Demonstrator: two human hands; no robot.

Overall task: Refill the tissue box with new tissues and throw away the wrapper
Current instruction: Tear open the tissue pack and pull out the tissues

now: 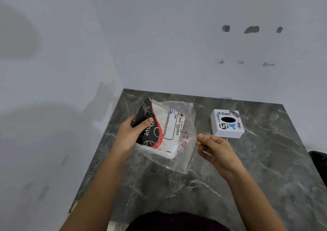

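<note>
A pack of tissues (pixel 164 129) with a black, red and white printed label sits inside a clear plastic wrapper (pixel 187 152), held above the dark marble table (pixel 265 168). My left hand (pixel 131 135) grips the pack's left end, thumb on top. My right hand (pixel 215 151) pinches the loose right edge of the clear wrapper between thumb and fingers. The white square tissue box (pixel 227 123), covered in stickers and with a dark oval opening on top, stands on the table to the right of the pack, apart from both hands.
White walls meet in a corner behind and to the left of the table. A dark object (pixel 318 163) shows at the right edge beyond the table. Dark clothing (pixel 177 222) lies at the bottom near the table's front edge.
</note>
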